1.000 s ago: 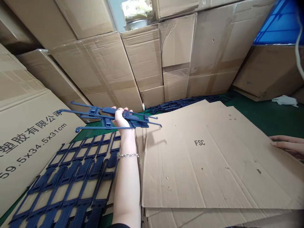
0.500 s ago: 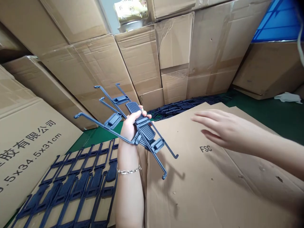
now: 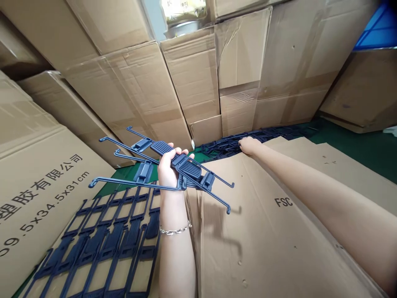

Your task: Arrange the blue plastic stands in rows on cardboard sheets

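My left hand (image 3: 167, 170) is closed around dark blue plastic brackets (image 3: 190, 169), each with a ribbed middle plate and thin hooked arms. At least two overlap in the grip, their arms sticking out to both sides. They are held up above the edge of a cardboard sheet (image 3: 229, 248). At the far edge of that cardboard, my right hand (image 3: 249, 145) reaches down to a heap of similar dark plastic parts (image 3: 218, 145). Its fingers bend down into the heap, and their tips are hidden, so I cannot tell whether they grip a part.
Several like brackets (image 3: 107, 240) lie in overlapping rows on cardboard at the lower left. A printed carton (image 3: 52, 194) stands on the left, and stacked cartons (image 3: 133, 82) form a wall behind. A blue crate (image 3: 378, 31) sits at the upper right. Green floor (image 3: 350, 149) shows at the right.
My right hand has moved from above the cardboard, fingers outstretched, forward and left to the heap. The brackets in my left hand have tilted flatter, and the view has shifted slightly.
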Motion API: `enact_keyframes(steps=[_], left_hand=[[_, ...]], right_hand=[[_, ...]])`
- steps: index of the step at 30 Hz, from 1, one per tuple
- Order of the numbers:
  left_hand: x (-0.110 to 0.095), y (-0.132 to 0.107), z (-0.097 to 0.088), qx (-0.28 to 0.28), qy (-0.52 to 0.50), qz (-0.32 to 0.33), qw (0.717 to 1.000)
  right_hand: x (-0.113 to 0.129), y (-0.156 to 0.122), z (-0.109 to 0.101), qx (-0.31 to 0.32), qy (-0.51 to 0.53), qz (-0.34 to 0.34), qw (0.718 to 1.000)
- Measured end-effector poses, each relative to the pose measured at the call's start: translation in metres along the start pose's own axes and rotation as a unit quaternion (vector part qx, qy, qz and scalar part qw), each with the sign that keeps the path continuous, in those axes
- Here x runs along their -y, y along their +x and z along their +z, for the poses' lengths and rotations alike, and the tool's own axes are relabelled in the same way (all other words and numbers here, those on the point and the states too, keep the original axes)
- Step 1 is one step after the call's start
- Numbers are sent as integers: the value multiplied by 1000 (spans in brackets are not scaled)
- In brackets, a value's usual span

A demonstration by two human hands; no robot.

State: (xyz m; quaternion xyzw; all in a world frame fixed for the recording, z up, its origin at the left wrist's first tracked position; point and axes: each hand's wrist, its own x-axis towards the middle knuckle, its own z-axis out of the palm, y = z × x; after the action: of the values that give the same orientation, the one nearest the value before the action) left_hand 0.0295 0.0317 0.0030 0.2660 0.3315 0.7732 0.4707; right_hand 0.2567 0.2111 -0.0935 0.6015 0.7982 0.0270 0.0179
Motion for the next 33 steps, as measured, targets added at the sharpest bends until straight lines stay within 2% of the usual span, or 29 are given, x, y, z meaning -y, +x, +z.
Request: enact_keyframes(steps=[4, 9, 13, 16, 19, 23, 25, 29, 33], left_hand=[[-9, -1, -5, 3, -16, 35, 999], [-24, -5, -10, -5, -69, 90, 994], [-36, -12, -12, -10, -111, 134, 985], [-45, -19, -13, -9, -119, 159, 980], [-54, -26, -15, -19, -126, 181, 975], [-60, -25, -19, -35, -122, 206, 970], [-59, -20, -22, -53, -112, 209, 970], [-51, -8, -27, -75, -102, 197, 972], [-42, -1, -26, -57, -108, 146, 982]], right_hand=[[-4, -1, -1, -52, 34, -14, 998], [-5, -16, -32, -168, 125, 3, 978], [8, -39, -64, -262, 260, -5, 929], [26, -59, -76, -285, 395, -8, 873], [49, -78, -67, -213, 525, -3, 824], [78, -101, -31, -39, 633, 3, 773], [87, -108, -13, 21, 660, 10, 751], [93, -112, 3, 65, 692, 24, 718], [93, -115, 3, 44, 725, 20, 688]])
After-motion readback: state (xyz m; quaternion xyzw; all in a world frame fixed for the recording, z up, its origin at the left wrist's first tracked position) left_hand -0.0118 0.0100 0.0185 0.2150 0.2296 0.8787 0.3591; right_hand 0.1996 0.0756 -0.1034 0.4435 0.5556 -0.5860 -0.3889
